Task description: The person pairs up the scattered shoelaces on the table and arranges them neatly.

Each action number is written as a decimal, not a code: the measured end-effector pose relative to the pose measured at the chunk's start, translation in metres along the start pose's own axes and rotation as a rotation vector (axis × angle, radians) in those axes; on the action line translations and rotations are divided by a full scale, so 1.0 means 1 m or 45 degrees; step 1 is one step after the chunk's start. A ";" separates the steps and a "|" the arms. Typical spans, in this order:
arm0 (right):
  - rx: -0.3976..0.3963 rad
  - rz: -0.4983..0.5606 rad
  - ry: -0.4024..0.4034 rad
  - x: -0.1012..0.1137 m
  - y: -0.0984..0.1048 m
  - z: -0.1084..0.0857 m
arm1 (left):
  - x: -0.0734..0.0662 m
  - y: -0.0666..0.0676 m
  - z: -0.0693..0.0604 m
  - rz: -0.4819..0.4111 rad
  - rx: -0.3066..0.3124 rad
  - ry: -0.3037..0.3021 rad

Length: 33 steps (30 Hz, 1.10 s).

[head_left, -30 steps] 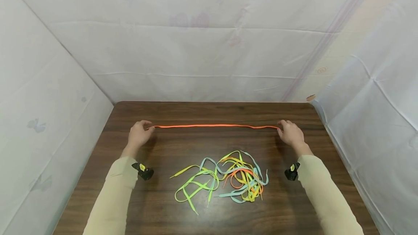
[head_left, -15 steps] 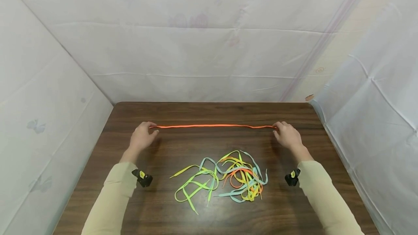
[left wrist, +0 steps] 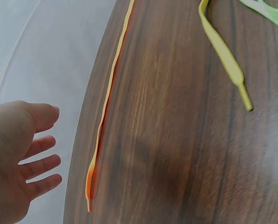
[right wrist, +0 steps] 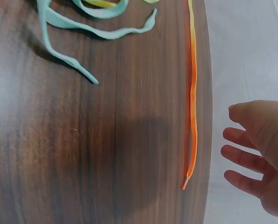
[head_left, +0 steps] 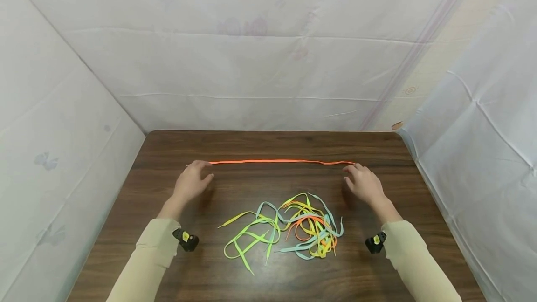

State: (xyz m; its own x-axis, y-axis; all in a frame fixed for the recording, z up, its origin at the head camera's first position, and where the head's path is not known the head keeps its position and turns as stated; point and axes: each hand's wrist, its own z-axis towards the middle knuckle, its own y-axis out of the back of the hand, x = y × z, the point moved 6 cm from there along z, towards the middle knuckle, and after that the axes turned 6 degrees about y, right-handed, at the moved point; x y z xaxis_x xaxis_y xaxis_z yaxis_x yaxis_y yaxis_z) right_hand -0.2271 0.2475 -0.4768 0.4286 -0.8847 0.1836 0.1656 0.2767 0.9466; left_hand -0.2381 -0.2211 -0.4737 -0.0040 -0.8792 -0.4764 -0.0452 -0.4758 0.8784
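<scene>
An orange shoelace (head_left: 268, 161) lies nearly straight across the far part of the table, with a slight wave toward its right side. Beside its left end is my left hand (head_left: 190, 183), thumb and fingers apart. The left wrist view has this hand (left wrist: 17, 158) with nothing between its fingers, away from the lace's tip (left wrist: 88, 203). My right hand (head_left: 366, 184) hovers at the other end. Seen from the right wrist, its fingers (right wrist: 244, 158) are loosely spread and hold nothing, with the lace (right wrist: 193, 112) lying apart from them.
Nearer on the brown wooden table (head_left: 268, 288) lies a loose tangle of laces: light blue (head_left: 335, 228), yellow, orange and green (head_left: 245, 261). White cloth walls (head_left: 268, 83) stand behind the table and at both sides. Each wrist wears a small black camera (head_left: 189, 241).
Both hands have let go of the orange shoelace's ends and drawn slightly inward and toward me. The lace stays in place, and the tangle is unchanged.
</scene>
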 end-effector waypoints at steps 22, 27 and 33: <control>-0.089 0.051 0.239 0.052 -0.011 -0.022 | -0.030 -0.036 -0.038 0.032 -0.058 -0.181; -0.077 0.075 0.266 0.065 -0.014 -0.027 | -0.043 -0.042 -0.046 0.048 -0.103 -0.251; -0.076 0.097 0.307 0.079 -0.019 -0.031 | -0.056 -0.049 -0.053 0.071 -0.109 -0.308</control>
State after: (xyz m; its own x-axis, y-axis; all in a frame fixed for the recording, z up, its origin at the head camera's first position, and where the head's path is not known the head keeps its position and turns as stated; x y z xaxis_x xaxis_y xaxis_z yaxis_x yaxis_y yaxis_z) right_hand -0.1684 0.1840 -0.4883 0.6401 -0.7473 0.1782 0.1741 0.3670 0.9138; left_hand -0.1831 -0.1500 -0.4887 -0.2434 -0.8775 -0.4132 0.0461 -0.4360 0.8988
